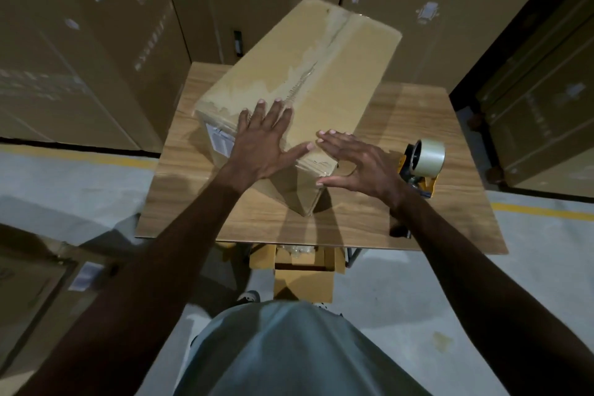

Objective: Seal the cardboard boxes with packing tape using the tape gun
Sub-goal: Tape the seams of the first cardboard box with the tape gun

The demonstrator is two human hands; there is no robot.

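- tall stacked cartons (80, 42) are seen filling the upper left of the frame, with a white label on one of them.
- a flattened carton (35, 283) with a small white label is seen at the lower left, on the floor.
- the left hand (263, 141) is laid flat on the near end of the cardboard box (308, 74), at centre frame; the fingers are straight and spread and nothing is gripped, most likely so that the tape is pressed down along the seam.
- the box is set at an angle on the wooden table (418, 202), running from centre frame toward the upper middle; clear tape is already seen along its top seam and over the near edge.
- an open small box (305, 270) is seen below the table's near edge, at lower centre.
- the right hand (360, 164) is held at the box's near right corner, fingers straight on the top edge and thumb against the side; nothing is clasped, and the tape end is probably being smoothed over the corner.
- the tape gun (424, 164) is left on the table at centre right, just beside the right wrist, untouched, presumably kept within reach for the next box.
- more cartons (540, 125) are seen at the right of the frame.
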